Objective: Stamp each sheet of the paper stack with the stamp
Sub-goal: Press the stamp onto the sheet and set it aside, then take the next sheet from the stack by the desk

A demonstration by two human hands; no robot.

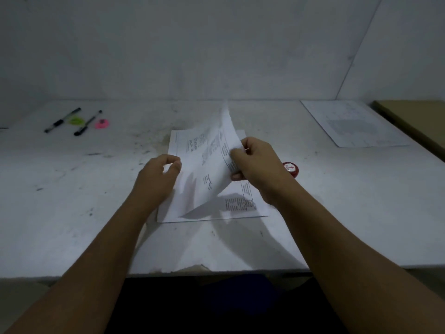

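Note:
A stack of printed white sheets (240, 208) lies in the middle of the white table. Its top sheet (212, 160) is lifted and curled, right edge raised. My right hand (255, 165) pinches that raised edge between thumb and fingers. My left hand (156, 177) rests at the stack's left edge, fingers curled against the paper there. A round red stamp (291, 169) stands on the table just right of my right hand, partly hidden behind it.
A separate printed sheet (354, 124) lies at the back right beside a brown board (414, 124). Two black pens (63, 120) (88, 123) and a green (76, 120) and a pink (101, 123) round object lie at the back left. The table's front edge (192, 268) is chipped.

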